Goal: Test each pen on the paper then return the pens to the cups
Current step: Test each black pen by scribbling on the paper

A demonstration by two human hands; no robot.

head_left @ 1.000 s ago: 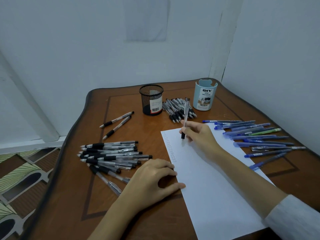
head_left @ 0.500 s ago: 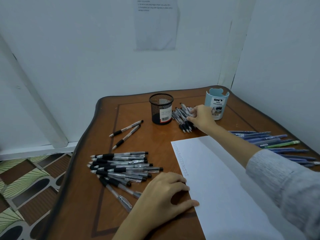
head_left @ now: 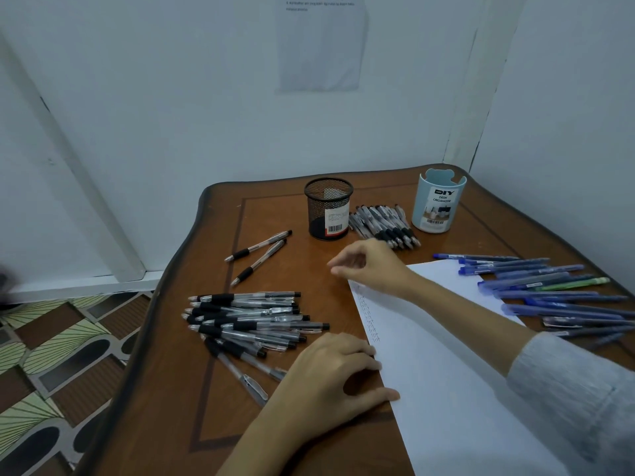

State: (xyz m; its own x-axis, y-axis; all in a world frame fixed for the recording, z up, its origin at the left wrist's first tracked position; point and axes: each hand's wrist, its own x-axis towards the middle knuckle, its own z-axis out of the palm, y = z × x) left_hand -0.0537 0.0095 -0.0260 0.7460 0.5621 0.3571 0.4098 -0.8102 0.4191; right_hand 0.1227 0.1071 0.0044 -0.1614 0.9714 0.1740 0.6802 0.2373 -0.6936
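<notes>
- The left hand (head_left: 330,379) lies nearest, palm down on the wooden table (head_left: 178,355). Its fingers are arched, and its fingertips and thumb press on the left edge of the white paper (head_left: 446,389). It grips nothing.
- The right forearm, in a grey sleeve (head_left: 567,389), crosses the paper diagonally from the lower right.
- The right hand (head_left: 372,267) hovers over the sheet's top-left corner. Its fingers are loosely curled and point left, and it holds nothing.
- A column of small test marks (head_left: 369,321) runs down the paper's left margin.
- Left of the paper, just beside the left hand, lies a heap of black-grip pens (head_left: 247,321). On the right, blue pens (head_left: 556,293) are spread out with one green pen (head_left: 580,283) among them.
- Farther back, two single pens (head_left: 257,255) lie apart from the heap.
- At the far edge, a bundle of pens (head_left: 386,225) lies on the table between the black mesh cup (head_left: 329,214) and the pale blue desk organizer cup (head_left: 438,207). No pens can be seen in either cup.
- A second ago the right hand held a pen to the paper. Half a second ago it reached into the bundle between the cups. It has now drawn back empty, while the left hand has stayed put.
</notes>
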